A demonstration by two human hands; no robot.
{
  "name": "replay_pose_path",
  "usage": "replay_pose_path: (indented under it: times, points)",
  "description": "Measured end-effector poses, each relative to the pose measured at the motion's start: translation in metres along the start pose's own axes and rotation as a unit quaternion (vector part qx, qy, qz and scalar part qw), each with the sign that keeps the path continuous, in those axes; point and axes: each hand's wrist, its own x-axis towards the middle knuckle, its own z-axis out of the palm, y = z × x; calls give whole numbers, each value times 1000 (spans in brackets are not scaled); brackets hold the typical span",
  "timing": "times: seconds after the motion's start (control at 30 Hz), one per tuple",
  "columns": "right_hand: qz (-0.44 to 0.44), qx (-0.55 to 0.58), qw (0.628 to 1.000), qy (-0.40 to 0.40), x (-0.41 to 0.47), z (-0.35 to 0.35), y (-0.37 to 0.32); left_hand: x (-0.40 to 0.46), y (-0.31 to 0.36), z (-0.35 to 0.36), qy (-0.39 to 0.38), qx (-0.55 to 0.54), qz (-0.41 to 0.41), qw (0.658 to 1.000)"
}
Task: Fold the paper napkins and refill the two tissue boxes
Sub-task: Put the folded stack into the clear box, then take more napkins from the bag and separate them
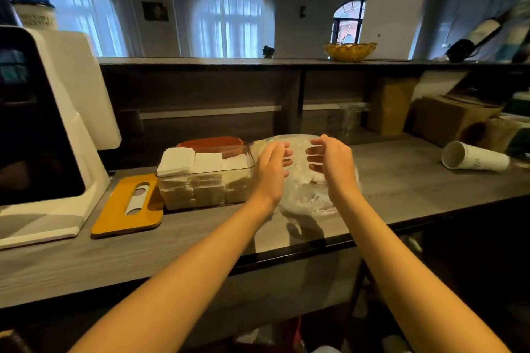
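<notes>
Hands, left hand (pixel 271 170) and right hand (pixel 332 163), loosely open, empty, flank crinkled clear plastic napkin bag (pixel 304 198) lying directly beneath, equally near.

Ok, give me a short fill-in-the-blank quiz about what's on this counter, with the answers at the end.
1. The clear box is filled with stacks of white ____.
2. The yellow lid lies flat on the counter to the ____ of the clear box.
3. The paper cup lies on its ____.
4. The left hand and right hand hover over a plastic ____.

Answers: napkins; left; side; bag
</notes>
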Motion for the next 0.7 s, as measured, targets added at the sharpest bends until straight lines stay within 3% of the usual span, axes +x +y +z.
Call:
replay_pose_path:
  times: [0.23, 0.43, 0.6, 0.7]
  points:
    - [0, -138, 990, 41, 22, -56, 70, 13, -62, 23, -49, 138, 29, 989]
    - [-39, -185, 982, -7, 32, -72, 111, 28, -83, 36, -118, 227, 20, 967]
    - [-64, -220, 973, -29, 56, -80, 115, 50, -110, 31, -65, 266, 15, 962]
    - [-104, -196, 975, -17, 59, -75, 108, 71, -120, 26, 11, 345, 108, 932]
